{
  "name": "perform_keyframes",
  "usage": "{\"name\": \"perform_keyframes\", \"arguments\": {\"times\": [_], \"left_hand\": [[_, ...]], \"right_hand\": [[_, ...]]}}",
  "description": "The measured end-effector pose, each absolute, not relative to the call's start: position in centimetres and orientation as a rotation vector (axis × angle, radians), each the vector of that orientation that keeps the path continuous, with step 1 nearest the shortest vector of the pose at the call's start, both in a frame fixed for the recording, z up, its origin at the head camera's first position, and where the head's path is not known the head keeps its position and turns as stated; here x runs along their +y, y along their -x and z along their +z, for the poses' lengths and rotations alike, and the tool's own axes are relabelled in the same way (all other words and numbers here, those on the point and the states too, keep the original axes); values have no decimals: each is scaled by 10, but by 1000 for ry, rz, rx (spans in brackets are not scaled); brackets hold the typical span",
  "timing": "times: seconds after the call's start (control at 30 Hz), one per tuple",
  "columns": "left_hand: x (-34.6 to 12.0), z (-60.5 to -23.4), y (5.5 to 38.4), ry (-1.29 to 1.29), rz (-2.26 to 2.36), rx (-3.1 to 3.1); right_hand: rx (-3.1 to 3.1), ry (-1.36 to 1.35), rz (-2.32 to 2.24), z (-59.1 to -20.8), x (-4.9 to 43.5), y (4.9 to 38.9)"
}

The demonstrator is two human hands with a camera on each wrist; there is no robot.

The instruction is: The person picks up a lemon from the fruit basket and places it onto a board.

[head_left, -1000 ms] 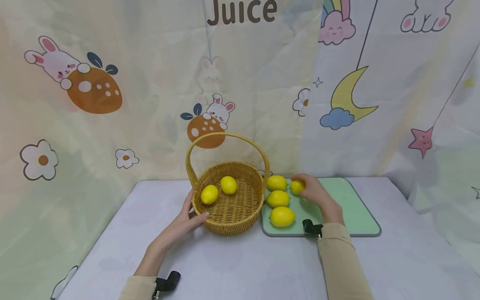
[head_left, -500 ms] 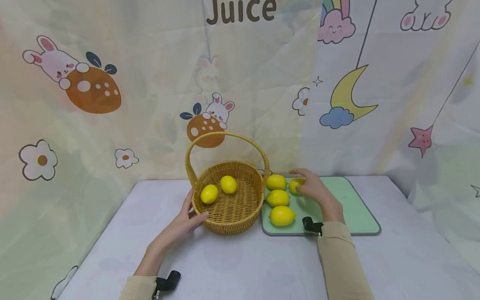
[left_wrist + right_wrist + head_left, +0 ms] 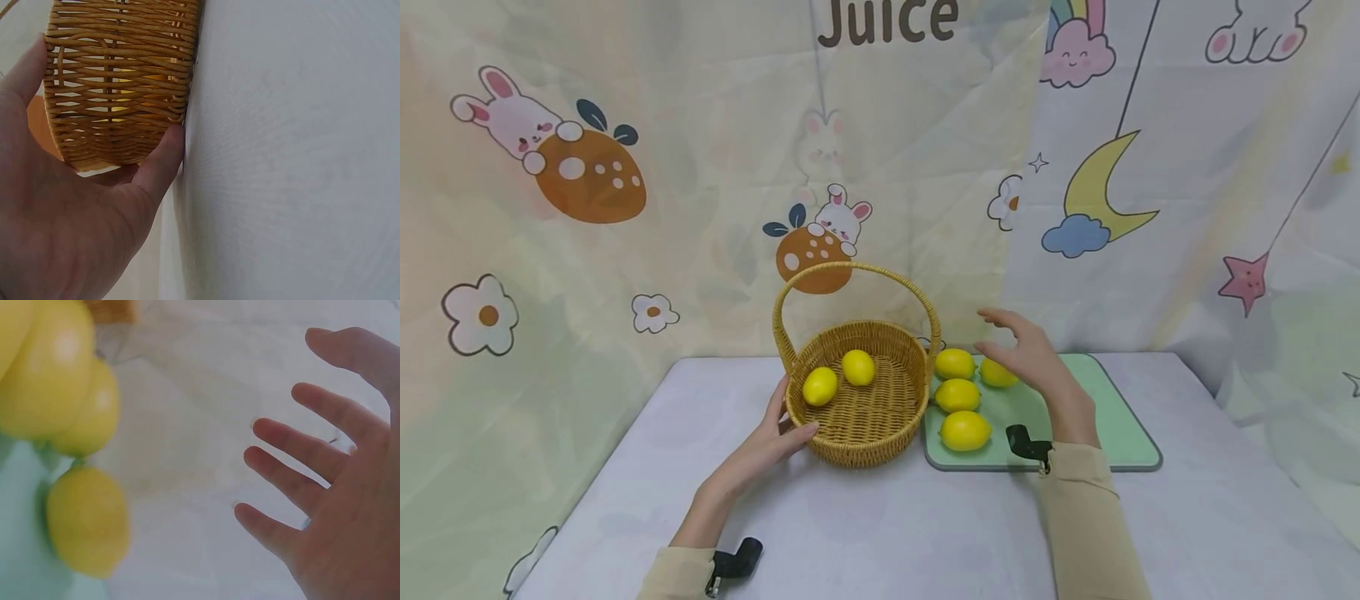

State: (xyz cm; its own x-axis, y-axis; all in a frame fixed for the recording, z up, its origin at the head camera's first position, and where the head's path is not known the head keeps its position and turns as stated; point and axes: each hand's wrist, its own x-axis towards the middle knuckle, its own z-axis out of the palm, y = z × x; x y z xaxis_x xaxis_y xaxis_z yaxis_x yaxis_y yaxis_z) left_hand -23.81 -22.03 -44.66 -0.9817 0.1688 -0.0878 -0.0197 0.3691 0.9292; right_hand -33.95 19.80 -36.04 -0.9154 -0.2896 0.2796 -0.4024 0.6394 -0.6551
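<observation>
A round wicker basket (image 3: 861,454) with a tall arched handle stands on the table, two lemons (image 3: 820,387) lying inside it. My left hand (image 3: 767,442) grips its left side, the thumb near the front rim; in the left wrist view the hand (image 3: 81,206) spans the woven wall (image 3: 119,94). On the green cutting board (image 3: 1075,417), three lemons form a column beside the basket, and another lemon (image 3: 997,374) lies to the right of the farthest one, partly covered by my right hand. That right hand (image 3: 1030,354) hovers above it, fingers spread and holding nothing, as the right wrist view also shows.
The table (image 3: 880,533) has a pale cloth cover. Behind it hangs a printed curtain (image 3: 925,208) with cartoon rabbits, flowers and a moon. The board's right part extends beyond my right forearm. Small black cameras (image 3: 737,560) sit on both wrists.
My right hand has let go of the far right lemon and lifted up away from it, its fingers spreading. The lemon stays on the board. My left hand and the basket have not moved.
</observation>
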Motion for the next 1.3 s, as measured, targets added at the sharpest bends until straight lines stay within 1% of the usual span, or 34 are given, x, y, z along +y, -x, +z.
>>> {"name": "perform_keyframes", "arguments": {"times": [0.37, 0.63, 0.97, 1.3], "left_hand": [[-224, -448, 239, -141, 1671, 2466], [-226, -447, 239, -136, 1674, 2457], [-226, -443, 238, -147, 1695, 2442], [-224, -444, 237, -132, 1696, 2438]], "right_hand": [[-2587, -704, 1122, -321, 173, 309], [-2557, -874, 1047, -309, 140, 290], [-2444, -1012, 926, -314, 107, 282], [-2546, -1045, 796, -347, 60, 290]]}}
